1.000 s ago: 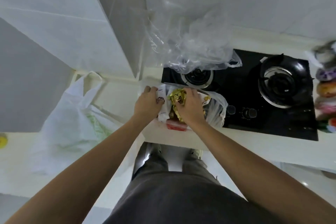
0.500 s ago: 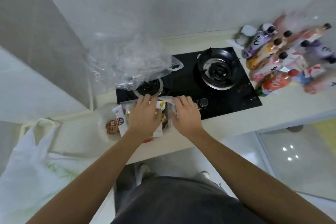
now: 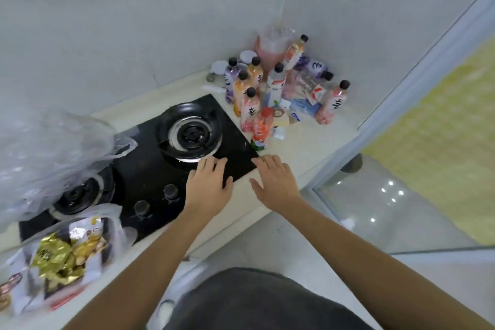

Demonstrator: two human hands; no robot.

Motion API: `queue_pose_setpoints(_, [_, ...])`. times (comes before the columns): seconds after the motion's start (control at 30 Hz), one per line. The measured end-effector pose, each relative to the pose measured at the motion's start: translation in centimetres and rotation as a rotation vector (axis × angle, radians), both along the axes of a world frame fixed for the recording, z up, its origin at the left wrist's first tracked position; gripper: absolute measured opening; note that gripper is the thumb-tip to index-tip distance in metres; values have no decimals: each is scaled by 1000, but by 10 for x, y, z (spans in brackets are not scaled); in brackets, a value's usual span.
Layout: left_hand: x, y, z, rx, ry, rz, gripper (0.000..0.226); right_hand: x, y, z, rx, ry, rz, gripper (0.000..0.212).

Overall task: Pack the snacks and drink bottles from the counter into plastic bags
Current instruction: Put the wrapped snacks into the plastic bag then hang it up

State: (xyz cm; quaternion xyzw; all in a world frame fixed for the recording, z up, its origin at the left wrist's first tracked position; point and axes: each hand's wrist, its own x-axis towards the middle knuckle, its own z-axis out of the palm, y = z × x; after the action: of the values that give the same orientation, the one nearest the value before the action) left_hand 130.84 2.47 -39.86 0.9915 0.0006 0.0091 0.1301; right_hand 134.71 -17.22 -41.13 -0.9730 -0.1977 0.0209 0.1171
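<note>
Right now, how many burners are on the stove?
2: a right burner near the bottles, just beyond the left hand, and a left burner partly covered by the clear plastic bag. None seems hidden.

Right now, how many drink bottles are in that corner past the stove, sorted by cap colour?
Black-capped bottles: 8
Red-capped bottle: 1
Total: 9 bottles in view

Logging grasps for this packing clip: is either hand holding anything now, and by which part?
Nothing is held. Left hand and right hand are both open and empty.
</note>
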Motion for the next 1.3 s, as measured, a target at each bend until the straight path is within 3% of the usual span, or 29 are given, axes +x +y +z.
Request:
queue_pose_setpoints(0.27, [94,-130,-5,-14,36,-128,52,90,-128,-2,-18,91,-79,54])
queue_pose_setpoints(0.47, [176,-185,-31,-100,63,-142,58,168,-166,-25,-50,178,-77,58])
queue_pose_setpoints(0.7, [258,-213,-49,-73,135,-68,61,254,-193,-50,-108,305,40,62])
queue_pose_setpoints(0.9, [314,-218,-63,0,201,66,54,325,-180,-74,-68,358,218,61])
queue_pose_setpoints(1.03, [346,-220,-69,87,391,307,59,358,-173,-92,-15,408,334,51])
queue_pose_setpoints(1.17, [356,-220,-77,132,537,452,67,360,-182,-113,-103,409,491,52])
queue_pose_setpoints(1.3, [353,-223,-80,124,559,509,56,348,-195,-122,-98,314,516,41])
